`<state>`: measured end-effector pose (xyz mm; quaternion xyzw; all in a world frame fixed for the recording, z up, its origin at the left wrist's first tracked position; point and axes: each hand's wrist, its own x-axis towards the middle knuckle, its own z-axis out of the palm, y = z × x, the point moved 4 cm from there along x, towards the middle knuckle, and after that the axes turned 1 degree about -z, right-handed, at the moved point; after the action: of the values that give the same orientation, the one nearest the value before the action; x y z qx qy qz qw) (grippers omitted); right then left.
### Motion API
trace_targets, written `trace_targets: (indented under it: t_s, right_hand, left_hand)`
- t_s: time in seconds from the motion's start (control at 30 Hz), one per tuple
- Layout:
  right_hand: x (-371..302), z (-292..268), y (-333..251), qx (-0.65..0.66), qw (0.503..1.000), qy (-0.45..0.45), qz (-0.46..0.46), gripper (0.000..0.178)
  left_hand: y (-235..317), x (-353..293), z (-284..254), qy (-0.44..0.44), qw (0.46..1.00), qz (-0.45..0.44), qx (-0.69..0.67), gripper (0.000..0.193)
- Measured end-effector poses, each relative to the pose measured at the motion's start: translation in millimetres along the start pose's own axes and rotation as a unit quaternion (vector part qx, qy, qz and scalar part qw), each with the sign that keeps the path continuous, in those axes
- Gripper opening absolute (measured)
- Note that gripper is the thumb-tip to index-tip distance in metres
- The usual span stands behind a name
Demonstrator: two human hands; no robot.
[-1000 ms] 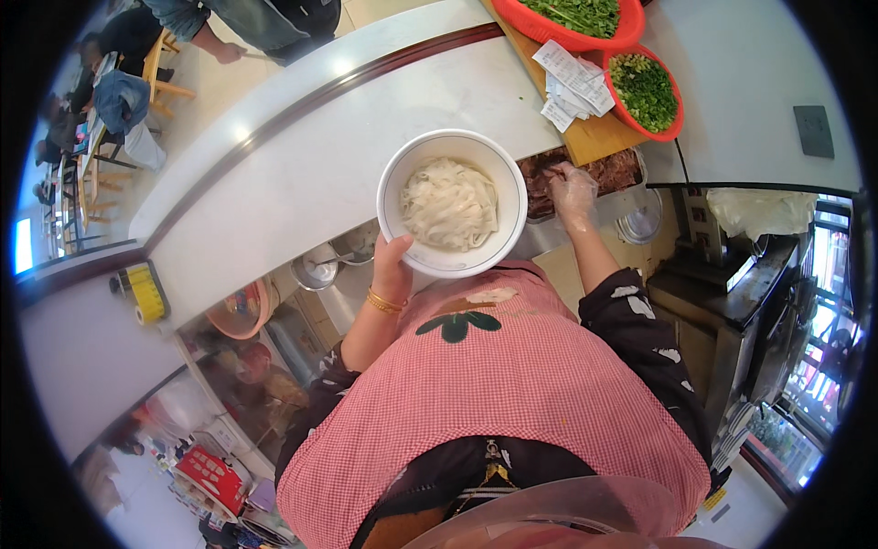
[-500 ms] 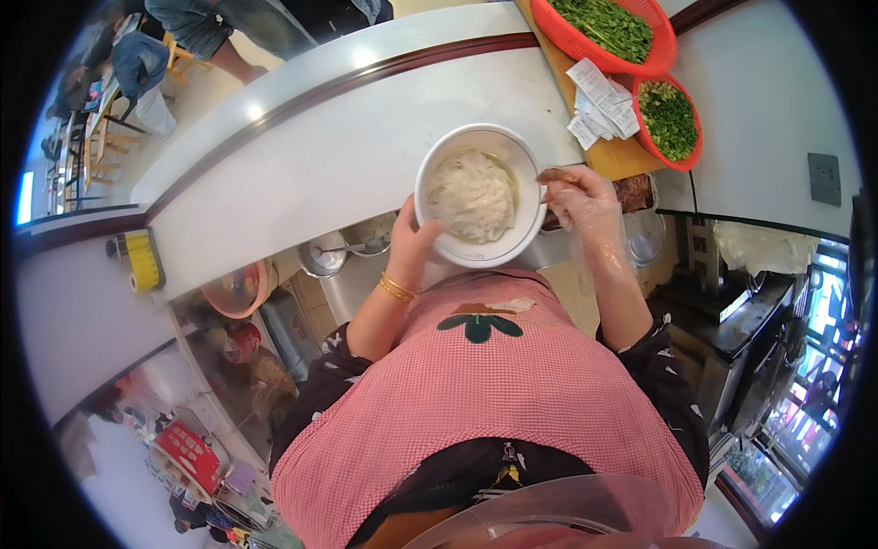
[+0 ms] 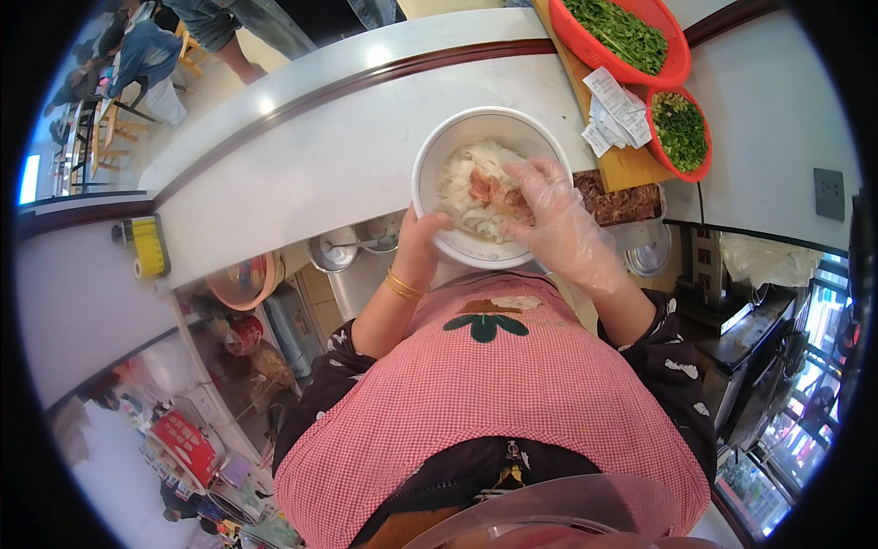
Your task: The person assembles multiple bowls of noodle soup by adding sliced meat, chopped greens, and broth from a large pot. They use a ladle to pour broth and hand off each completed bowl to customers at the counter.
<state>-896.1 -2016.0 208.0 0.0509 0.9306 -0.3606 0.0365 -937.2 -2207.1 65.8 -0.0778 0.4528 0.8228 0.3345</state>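
A white bowl point(image 3: 425, 151) of pale wide noodles point(image 3: 457, 212) is held above the counter's near edge. My left hand point(image 3: 420, 249) grips its left side, thumb over the rim and the other fingers out of sight below. Inside the bowl, my right hand point(image 3: 560, 224), in a clear plastic glove, is closed around brown-pink meat slices point(image 3: 495, 193) at the noodles' surface. Its fingertips partly cover the meat. Just right of the bowl sits a tray of dark sliced meat point(image 3: 626, 203).
Red baskets of chopped greens point(image 3: 679, 134) and leafy greens point(image 3: 622, 35) stand at the far right, by paper slips point(image 3: 615, 112) on a wooden board point(image 3: 631, 166). Metal bowls point(image 3: 331, 252) sit below the counter point(image 3: 302, 156) at left. People are beyond the ledge.
My right hand has moved left from the bowl's right rim into the bowl. Meat slices now show on the noodles, and the meat tray is more exposed.
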Motion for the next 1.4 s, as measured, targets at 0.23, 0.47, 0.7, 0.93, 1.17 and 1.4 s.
trace_targets:
  t_s: [0.23, 0.47, 0.7, 0.93, 1.17, 1.4]
  right_hand:
    - [-2.7, -10.1, -15.1, -0.08, 0.996, 0.032, -0.035, 0.058]
    - [-2.5, -6.1, -46.2, -0.036, 0.995, -0.025, -0.091, 0.029]
    - [13.7, 62.2, -30.6, 0.006, 0.99, -0.136, 0.021, 0.026]
    - [6.7, 59.2, -28.0, 0.094, 0.986, -0.133, -0.04, 0.025]
    - [11.8, 61.3, -33.6, 0.092, 0.988, -0.122, -0.009, 0.041]
    - [6.1, 59.6, -28.5, 0.102, 0.977, -0.184, 0.04, 0.034]
  left_hand:
    - [-4.9, -0.7, 0.0, -0.016, 0.999, -0.033, -0.031, 0.058]
    - [8.8, -3.7, 19.2, -0.023, 0.999, 0.01, -0.026, 0.064]
    - [11.5, -2.9, 26.3, -0.073, 0.997, 0.039, -0.01, 0.07]
    - [3.0, -5.3, 14.8, -0.009, 1.0, 0.027, 0.0, 0.064]
    - [0.9, 0.3, 9.1, -0.041, 0.998, 0.019, 0.045, 0.049]
    - [1.0, -4.5, 14.8, -0.042, 0.998, -0.005, -0.048, 0.056]
